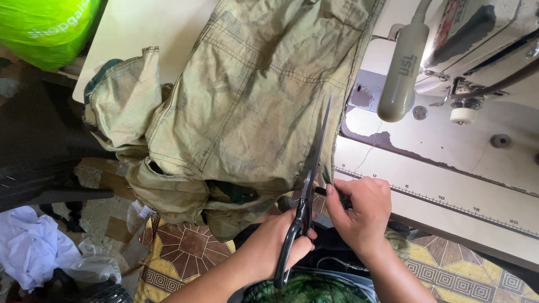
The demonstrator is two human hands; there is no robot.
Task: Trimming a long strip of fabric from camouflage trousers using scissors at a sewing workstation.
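From my remote seat I see my left hand (pixel 281 244) wrapped shut around the black handles of the scissors (pixel 311 179), thumb and fingers through or over the loops near my body. The blades run up and slightly right from that hand, a long dark line that lies along the right edge of the olive-green garment (pixel 247 101). That is the relation everything turns on: the scissors' long axis follows the stitched side seam, tip pointing away from me, handles toward me. I cannot tell how far the blades are parted; they read as nearly one line.

My right hand (pixel 359 210) sits just right of the scissors' pivot, fingers curled in a pinch at the cloth's lower edge, touching or almost touching the blades. What exactly it grips is hidden under the fingers, but it looks like the hem beside the seam.

The garment spreads ahead and to the left of both hands, draped over the near edge of the pale sewing table (pixel 426 174). The sewing machine (pixel 483 50) stands beyond my right hand, well apart. The left hand is the nearer to the cutting line; the right only steadies beside it.
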